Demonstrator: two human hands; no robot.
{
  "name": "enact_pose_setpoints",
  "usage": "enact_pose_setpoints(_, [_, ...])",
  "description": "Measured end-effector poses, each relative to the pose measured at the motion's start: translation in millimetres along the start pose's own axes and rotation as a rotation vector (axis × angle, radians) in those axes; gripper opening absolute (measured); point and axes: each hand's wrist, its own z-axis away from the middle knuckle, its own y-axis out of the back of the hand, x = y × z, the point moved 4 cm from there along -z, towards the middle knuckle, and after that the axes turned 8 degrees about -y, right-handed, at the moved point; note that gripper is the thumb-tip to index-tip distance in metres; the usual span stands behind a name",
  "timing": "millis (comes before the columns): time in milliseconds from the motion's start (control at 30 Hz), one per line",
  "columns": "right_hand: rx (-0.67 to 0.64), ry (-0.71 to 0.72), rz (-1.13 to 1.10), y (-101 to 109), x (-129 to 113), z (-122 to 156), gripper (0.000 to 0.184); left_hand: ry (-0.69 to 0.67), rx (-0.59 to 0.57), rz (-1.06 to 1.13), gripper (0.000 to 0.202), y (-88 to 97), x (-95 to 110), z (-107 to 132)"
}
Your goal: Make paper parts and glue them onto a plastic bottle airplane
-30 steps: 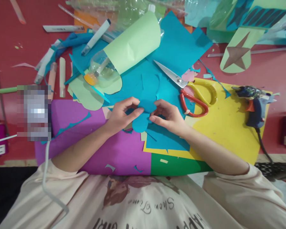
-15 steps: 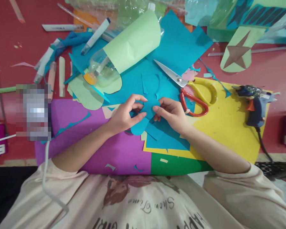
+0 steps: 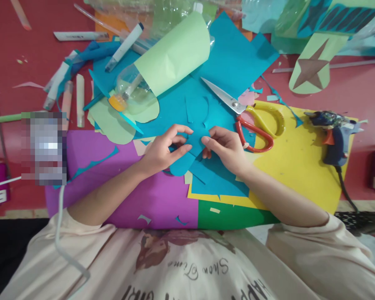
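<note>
A blue paper cutout [image 3: 181, 166] with a rounded lower end is held between both hands over the sheets. My left hand [image 3: 166, 151] pinches its left edge with thumb and fingers. On the opposite edge, my right hand [image 3: 227, 149] grips it between thumb and curled fingers. The cutout's upper part blends with the blue paper [image 3: 175, 112] underneath, so its full outline is hard to make out. Scissors [image 3: 237, 106] with one red and one yellow handle lie partly spread just beyond my right hand. Thin blue offcuts [image 3: 198, 177] lie below the hands.
A plastic bottle wrapped in light green paper [image 3: 175, 54] lies beyond the hands. Several markers [image 3: 125, 46] are scattered at the upper left. A glue gun [image 3: 335, 143] rests on yellow paper [image 3: 300, 171] at the right. Purple paper [image 3: 112, 187] spreads at the left, near a blurred device [image 3: 46, 148].
Both hands stay almost in place with the blue paper cutout. Its rounded end has shifted very slightly left and up. The surrounding things look the same.
</note>
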Motion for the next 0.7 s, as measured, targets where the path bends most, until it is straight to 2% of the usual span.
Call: enact_pose_setpoints(700, [-0.017,0.013,-0.005,0.3,1.6,0.4,0.046,0.014,0.025,-0.002,0.033,1.0,0.5,0.7])
